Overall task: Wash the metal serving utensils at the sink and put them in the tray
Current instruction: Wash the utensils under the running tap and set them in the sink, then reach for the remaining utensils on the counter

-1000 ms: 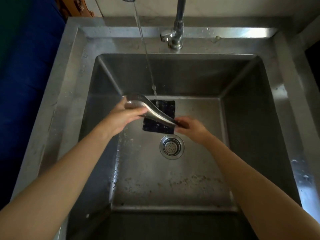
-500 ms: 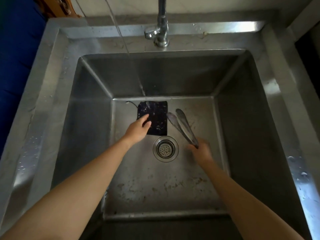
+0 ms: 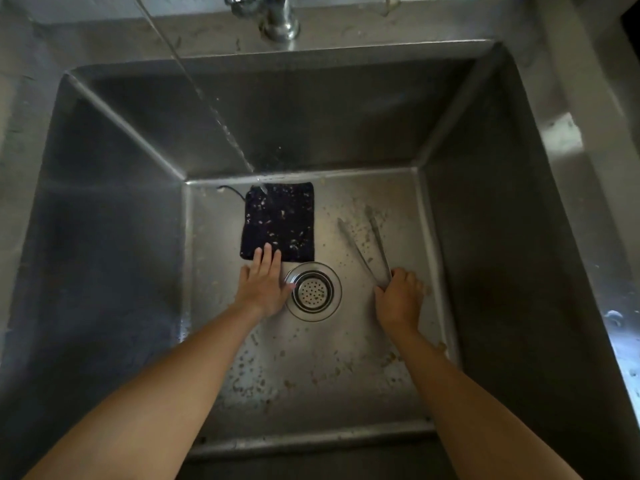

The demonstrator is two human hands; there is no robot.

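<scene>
Metal tongs (image 3: 370, 244) lie on the floor of the steel sink (image 3: 104, 209), right of the drain, arms spread toward the back. My right hand (image 3: 398, 299) rests on their hinged near end, fingers curled over it. My left hand (image 3: 265, 282) lies flat and open left of the drain, its fingertips touching the near edge of a dark square scrubbing cloth (image 3: 280, 220). A thin stream of water (image 3: 214, 109) falls onto the cloth's far edge. No tray is in view.
The round drain strainer (image 3: 313, 291) sits between my hands. The faucet base (image 3: 280, 19) stands at the back rim. Food specks dot the sink floor. Wet steel counter (image 3: 588, 202) runs along the right side.
My left hand let go of the tongs and dropped to the cloth. My right hand lowered the tongs to the sink floor on the right. The camera moved closer over the basin.
</scene>
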